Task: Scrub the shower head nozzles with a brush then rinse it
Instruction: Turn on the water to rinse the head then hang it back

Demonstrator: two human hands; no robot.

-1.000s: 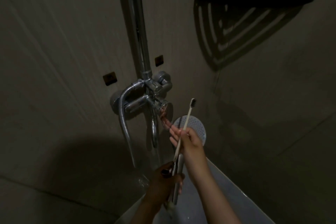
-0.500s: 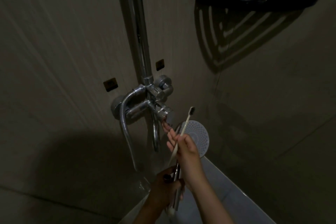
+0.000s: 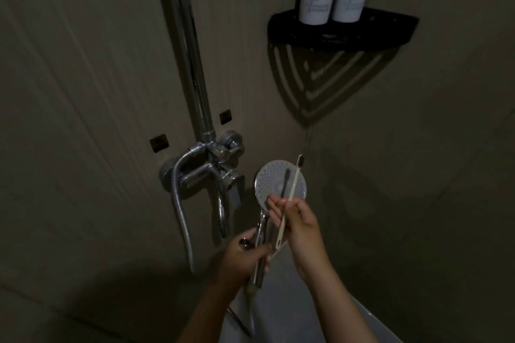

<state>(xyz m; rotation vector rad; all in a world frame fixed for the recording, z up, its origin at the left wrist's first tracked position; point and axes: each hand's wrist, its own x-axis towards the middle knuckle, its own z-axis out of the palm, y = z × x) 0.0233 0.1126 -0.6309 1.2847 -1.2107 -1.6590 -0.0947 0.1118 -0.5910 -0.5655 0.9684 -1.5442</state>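
While the left hand (image 3: 245,256) grips the chrome handle of the shower head (image 3: 269,179), fingers curled round it, the round nozzle face is turned toward the camera, just right of the tap (image 3: 211,172) and in front of the wall (image 3: 83,92). The handle slants down and left from the face into that fist, and its lower end sticks out below the hand. The right hand (image 3: 302,227) pinches the brush (image 3: 291,198) partway down its pale stem, thumb on one side and fingers on the other, the upper fingers fairly straight. The brush slants up across the right part of the face. Its dark bristles sit past the upper right rim, off the nozzles, and its lower end lies just beside the handle. A dark thin shadow of the brush falls on the middle of the face, left of the stem. Whether the stem touches the face I cannot tell.

A ribbed metal hose (image 3: 181,211) loops from the left of the tap down along the wall. A chrome pipe (image 3: 186,36) rises from the tap out of the top of the view. High in the corner a black shelf (image 3: 390,28) bears two dark bottles (image 3: 317,0) with white labels, side by side and touching. A pale tub (image 3: 281,315) shows below the forearms
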